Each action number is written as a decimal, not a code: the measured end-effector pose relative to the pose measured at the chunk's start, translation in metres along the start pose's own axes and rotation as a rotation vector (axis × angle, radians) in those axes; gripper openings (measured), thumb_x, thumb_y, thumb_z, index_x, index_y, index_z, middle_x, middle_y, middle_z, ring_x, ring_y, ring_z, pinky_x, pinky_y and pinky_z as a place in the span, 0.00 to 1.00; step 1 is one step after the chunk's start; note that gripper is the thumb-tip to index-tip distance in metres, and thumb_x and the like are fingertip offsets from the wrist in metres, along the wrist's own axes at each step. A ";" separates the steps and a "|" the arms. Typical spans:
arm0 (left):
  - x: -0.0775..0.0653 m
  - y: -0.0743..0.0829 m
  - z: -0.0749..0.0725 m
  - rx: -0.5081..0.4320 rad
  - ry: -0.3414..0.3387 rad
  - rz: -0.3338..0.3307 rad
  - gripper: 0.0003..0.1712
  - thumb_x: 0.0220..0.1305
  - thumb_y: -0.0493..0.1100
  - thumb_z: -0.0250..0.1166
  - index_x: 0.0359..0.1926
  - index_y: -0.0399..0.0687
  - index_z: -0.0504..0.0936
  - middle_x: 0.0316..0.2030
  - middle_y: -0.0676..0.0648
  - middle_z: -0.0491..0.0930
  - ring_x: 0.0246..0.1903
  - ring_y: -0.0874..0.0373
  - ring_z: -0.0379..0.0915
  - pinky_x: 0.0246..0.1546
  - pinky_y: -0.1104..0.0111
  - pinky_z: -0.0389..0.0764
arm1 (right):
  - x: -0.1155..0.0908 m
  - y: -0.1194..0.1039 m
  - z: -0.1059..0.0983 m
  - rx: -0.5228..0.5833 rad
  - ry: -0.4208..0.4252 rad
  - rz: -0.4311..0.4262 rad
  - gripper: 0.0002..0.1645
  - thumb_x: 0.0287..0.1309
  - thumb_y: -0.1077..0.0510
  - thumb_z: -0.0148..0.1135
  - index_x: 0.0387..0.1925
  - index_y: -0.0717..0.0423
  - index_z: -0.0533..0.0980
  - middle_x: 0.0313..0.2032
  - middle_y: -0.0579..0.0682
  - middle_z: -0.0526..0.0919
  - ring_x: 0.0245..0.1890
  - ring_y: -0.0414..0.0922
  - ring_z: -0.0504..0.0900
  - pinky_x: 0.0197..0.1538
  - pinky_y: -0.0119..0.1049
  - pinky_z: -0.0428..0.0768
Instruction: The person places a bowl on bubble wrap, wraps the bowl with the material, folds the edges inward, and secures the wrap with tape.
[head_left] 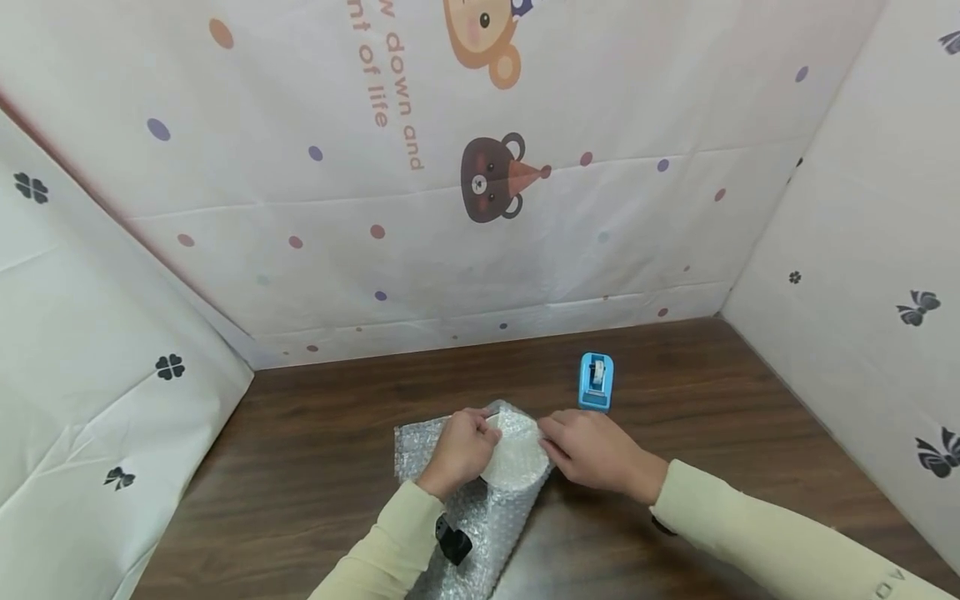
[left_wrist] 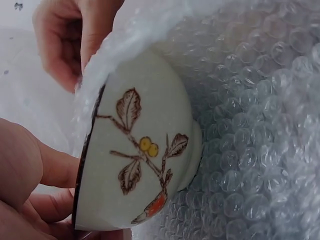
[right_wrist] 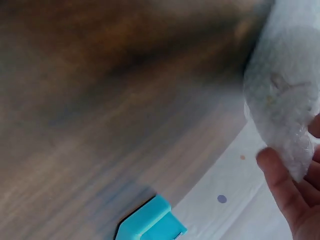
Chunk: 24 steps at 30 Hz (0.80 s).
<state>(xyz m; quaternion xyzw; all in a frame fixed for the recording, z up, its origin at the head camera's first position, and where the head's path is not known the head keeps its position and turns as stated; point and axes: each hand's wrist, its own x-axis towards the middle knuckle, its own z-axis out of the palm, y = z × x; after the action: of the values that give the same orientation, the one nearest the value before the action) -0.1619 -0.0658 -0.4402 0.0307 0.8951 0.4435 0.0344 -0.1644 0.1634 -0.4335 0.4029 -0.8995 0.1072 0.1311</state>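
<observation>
A pale bowl (left_wrist: pixel 145 140) with a dark rim and painted leaves, yellow berries and an orange patch is partly wrapped in bubble wrap (left_wrist: pixel 260 150). In the head view, the bowl's round pale opening (head_left: pixel 517 454) shows between the two hands. My left hand (head_left: pixel 461 450) holds the bowl at its rim on the left side, fingers over the edge. At the opposite side, my right hand (head_left: pixel 596 450) pinches the bubble wrap against the bowl, thumb and fingers (right_wrist: pixel 282 190) at the folded edge. Through the wrap, the painted pattern shows faintly in the right wrist view.
A blue tape dispenser (head_left: pixel 596 382) stands on the dark wooden table (head_left: pixel 322 442), just beyond the right hand. The bubble wrap's tail runs toward the near edge under the left forearm. White printed sheets (head_left: pixel 337 267) enclose the table at the back and sides.
</observation>
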 end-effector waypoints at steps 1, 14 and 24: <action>0.000 0.001 0.000 0.016 0.005 0.010 0.18 0.70 0.37 0.66 0.20 0.41 0.85 0.59 0.38 0.85 0.64 0.39 0.78 0.48 0.57 0.82 | -0.003 -0.001 0.001 -0.019 0.037 -0.027 0.11 0.62 0.55 0.73 0.44 0.53 0.85 0.34 0.45 0.88 0.30 0.35 0.83 0.36 0.31 0.86; 0.000 0.002 0.003 0.074 0.025 0.077 0.20 0.68 0.34 0.64 0.16 0.40 0.81 0.54 0.37 0.86 0.59 0.40 0.81 0.54 0.52 0.82 | -0.027 0.000 0.007 0.052 0.226 -0.412 0.11 0.57 0.65 0.69 0.43 0.56 0.84 0.43 0.47 0.86 0.44 0.38 0.83 0.49 0.30 0.85; 0.002 -0.001 0.004 0.119 0.019 0.121 0.18 0.65 0.33 0.65 0.17 0.40 0.82 0.53 0.37 0.87 0.57 0.40 0.83 0.55 0.51 0.83 | -0.021 0.007 0.000 0.167 0.109 -0.208 0.34 0.66 0.46 0.70 0.66 0.60 0.76 0.67 0.54 0.79 0.67 0.47 0.78 0.64 0.45 0.82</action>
<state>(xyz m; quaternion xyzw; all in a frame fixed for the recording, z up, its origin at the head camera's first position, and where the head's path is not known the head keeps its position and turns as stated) -0.1635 -0.0632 -0.4437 0.0824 0.9167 0.3911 -0.0030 -0.1557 0.1825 -0.4414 0.4971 -0.8322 0.1892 0.1564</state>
